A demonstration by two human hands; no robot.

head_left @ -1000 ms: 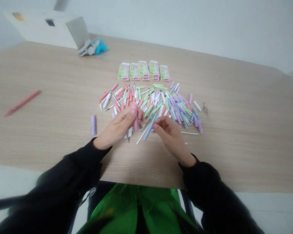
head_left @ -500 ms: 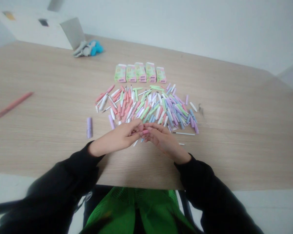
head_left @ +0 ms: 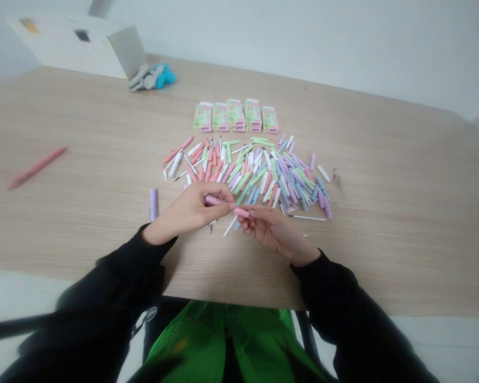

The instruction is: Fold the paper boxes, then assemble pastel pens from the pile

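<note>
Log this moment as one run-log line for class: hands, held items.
left hand: pink pen barrel | right hand: pink pen end | beside: pastel pen parts

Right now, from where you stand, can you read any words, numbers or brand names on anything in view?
"5": seems printed low on the front of each green-and-pink box; their other print is too small to read.
White carton: its yellow and dark labels are too blurred to read.
Pastel pen parts: no readable marks.
</note>
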